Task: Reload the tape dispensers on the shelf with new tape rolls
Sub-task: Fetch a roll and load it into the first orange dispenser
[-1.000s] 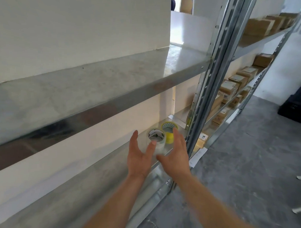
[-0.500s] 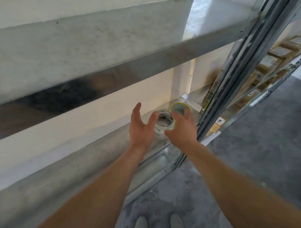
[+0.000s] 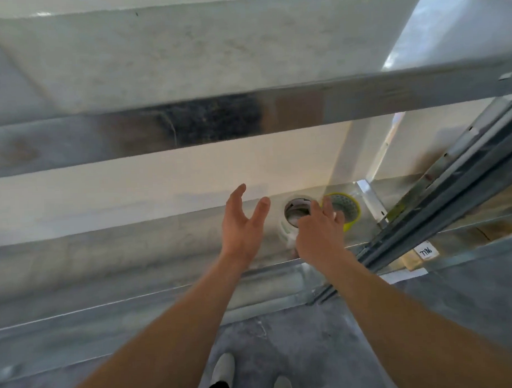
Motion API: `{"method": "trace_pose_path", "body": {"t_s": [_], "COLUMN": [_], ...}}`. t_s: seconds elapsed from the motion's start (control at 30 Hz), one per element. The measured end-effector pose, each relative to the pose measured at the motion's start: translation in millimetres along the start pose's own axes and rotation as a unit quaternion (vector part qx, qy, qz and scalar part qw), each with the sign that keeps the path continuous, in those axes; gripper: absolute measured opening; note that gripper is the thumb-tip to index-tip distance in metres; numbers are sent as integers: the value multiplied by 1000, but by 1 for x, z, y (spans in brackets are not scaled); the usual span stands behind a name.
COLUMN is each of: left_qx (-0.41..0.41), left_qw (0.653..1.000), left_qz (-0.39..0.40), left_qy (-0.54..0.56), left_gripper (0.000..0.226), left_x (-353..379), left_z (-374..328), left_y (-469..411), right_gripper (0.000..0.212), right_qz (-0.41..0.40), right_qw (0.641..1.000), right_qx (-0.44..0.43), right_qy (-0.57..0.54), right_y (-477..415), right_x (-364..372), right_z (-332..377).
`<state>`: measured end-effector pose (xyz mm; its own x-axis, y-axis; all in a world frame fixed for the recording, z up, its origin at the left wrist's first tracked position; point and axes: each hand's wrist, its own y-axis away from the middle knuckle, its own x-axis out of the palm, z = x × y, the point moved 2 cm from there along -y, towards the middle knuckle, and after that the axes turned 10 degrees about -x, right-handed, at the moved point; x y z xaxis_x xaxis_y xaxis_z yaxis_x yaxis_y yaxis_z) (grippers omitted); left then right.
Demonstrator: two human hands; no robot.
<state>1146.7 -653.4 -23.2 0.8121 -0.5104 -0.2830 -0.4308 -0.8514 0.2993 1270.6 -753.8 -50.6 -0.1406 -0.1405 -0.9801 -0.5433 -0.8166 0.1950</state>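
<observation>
Right hand [image 3: 320, 238] grips the white tape roll [image 3: 285, 230] near the right end of the grey metal shelf [image 3: 135, 256].
Its fingers curl over the roll's rim; the yellow tape roll [image 3: 355, 209] stands just beside it; the left hand [image 3: 240, 229] is near, fingers spread.

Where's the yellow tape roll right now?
In the head view, the yellow tape roll sits at the right end of the lower shelf, right of the clear tape roll and just past the right hand.
</observation>
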Motion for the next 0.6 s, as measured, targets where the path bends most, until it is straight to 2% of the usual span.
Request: {"method": "trace_pose_path", "body": {"t_s": [0.2, 0.3, 0.43, 0.53, 0.6], "left_qx": [-17, -48, -98, -92, -90], "left_qw": [999, 997, 991, 987, 984], "left_qz": [-33, -46, -57, -64, -78], "left_qy": [8, 39, 77, 118, 134], "left_gripper": [63, 60, 49, 22, 17], "left_x": [-5, -8, -15, -25, -36], "left_z": [5, 6, 6, 3, 0], "left_y": [12, 16, 19, 25, 29], "right_gripper": [33, 33, 18, 19, 19], "right_qz": [-33, -89, -149, -151, -149], "right_qw": [998, 987, 915, 884, 870], "right_qx": [-54, -84, -128, -135, -135], "right_qy": [-22, -107, -353, -421, -451], "right_y": [0, 4, 13, 20, 22], "right_x": [-5, -12, -24, -33, -32], "right_z": [6, 21, 45, 64, 75]}}
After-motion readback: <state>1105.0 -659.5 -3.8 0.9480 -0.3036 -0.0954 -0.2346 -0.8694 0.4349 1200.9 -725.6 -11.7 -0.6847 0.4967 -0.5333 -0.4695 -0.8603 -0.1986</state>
